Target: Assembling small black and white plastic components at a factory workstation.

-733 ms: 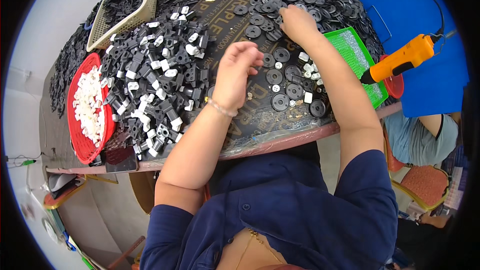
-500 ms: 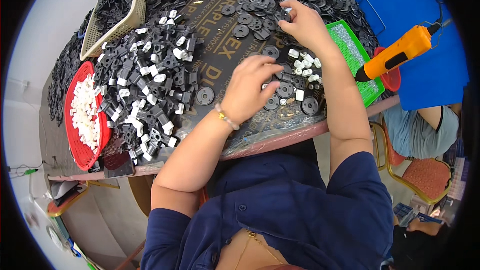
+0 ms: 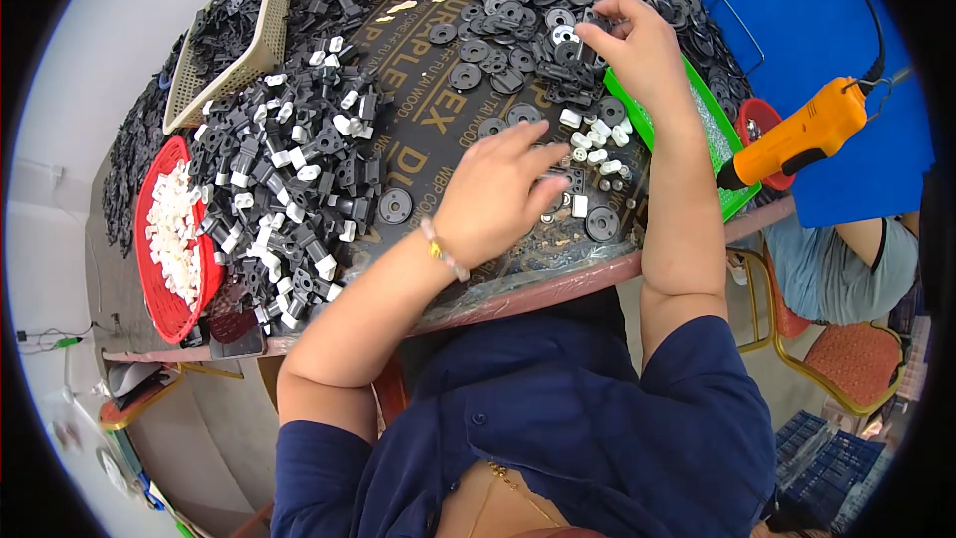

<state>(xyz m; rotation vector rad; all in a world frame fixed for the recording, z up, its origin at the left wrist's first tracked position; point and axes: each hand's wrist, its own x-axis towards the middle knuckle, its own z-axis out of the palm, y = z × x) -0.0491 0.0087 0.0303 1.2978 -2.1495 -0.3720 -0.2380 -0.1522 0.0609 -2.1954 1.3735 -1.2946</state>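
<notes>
My left hand (image 3: 498,194) lies palm down on the dark board (image 3: 428,110), its fingers stretched out over small black pieces and white plastic pegs (image 3: 597,139) near the front edge. A single black disc (image 3: 395,205) lies just left of it. My right hand (image 3: 637,50) reaches farther back into the heap of black round discs (image 3: 508,10), fingertips pinched on a black part at the heap's edge. What is under my left fingers is hidden.
A pile of black-and-white clip pieces (image 3: 289,179) fills the left side, by a red basket of white parts (image 3: 169,229) and a beige basket of black parts (image 3: 224,40). A green tray (image 3: 722,139), an orange power screwdriver (image 3: 797,134) and another seated person (image 3: 846,259) are right.
My left hand has slid right and toward the front edge, from the board's middle to the white pegs. My right hand stays at the disc heap, fingers now pinched.
</notes>
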